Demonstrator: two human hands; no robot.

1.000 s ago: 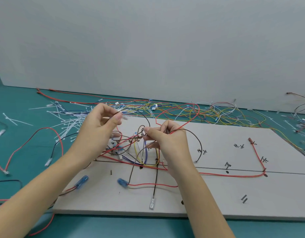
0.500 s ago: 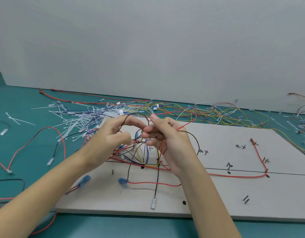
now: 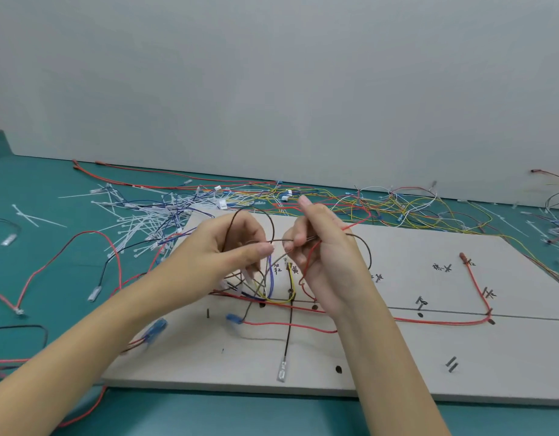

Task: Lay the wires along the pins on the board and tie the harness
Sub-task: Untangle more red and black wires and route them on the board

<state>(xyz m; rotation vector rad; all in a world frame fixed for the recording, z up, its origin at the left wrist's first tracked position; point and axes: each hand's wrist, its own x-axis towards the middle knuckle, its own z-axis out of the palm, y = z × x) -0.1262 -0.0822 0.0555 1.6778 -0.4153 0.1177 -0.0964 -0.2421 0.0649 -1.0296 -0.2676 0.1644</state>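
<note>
A pale grey board with dark pins and hand-written marks lies on the teal table. A red wire runs along its line to the right and up to a red end. My left hand and my right hand are raised over the board's left part, fingertips almost meeting. Both pinch a thin brown wire that loops above and between them. The right hand also holds a red wire. Under the hands hangs a bunch of yellow, blue and black wires. A black lead ends in a metal terminal.
A heap of white cable ties lies left of the board. Loose red, yellow, white and blue wires spread along the back wall. More leads lie on the table at the left, and a blue connector hangs off the board's left edge.
Both hands rose a little above the board. The right hand's fingers lifted and spread upward, and the brown loop between the hands drew tighter.
</note>
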